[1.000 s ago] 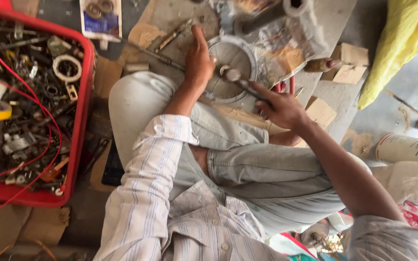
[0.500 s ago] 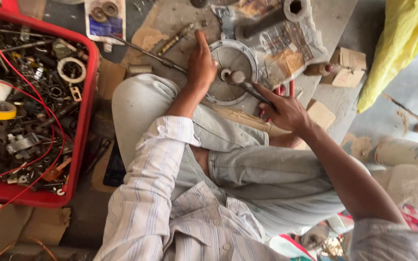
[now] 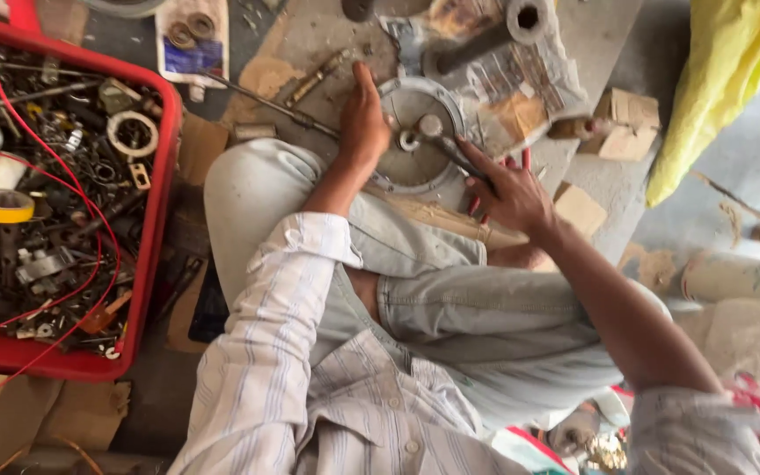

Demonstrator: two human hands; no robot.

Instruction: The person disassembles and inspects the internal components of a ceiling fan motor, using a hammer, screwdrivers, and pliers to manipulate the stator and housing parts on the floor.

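Dusty concrete floor fills the frame, with a red tray (image 3: 156, 220) of metal scrap at the left and a yellow cloth (image 3: 714, 79) at upper right. Above the seated person's knees, at upper centre, lies a round metal disc (image 3: 411, 141); the left hand (image 3: 362, 123) presses flat on its left edge, fingers straight and together, gripping nothing. The right hand (image 3: 507, 189) has its fingers curled around a dark tool (image 3: 450, 149) whose tip meets the disc's hub.
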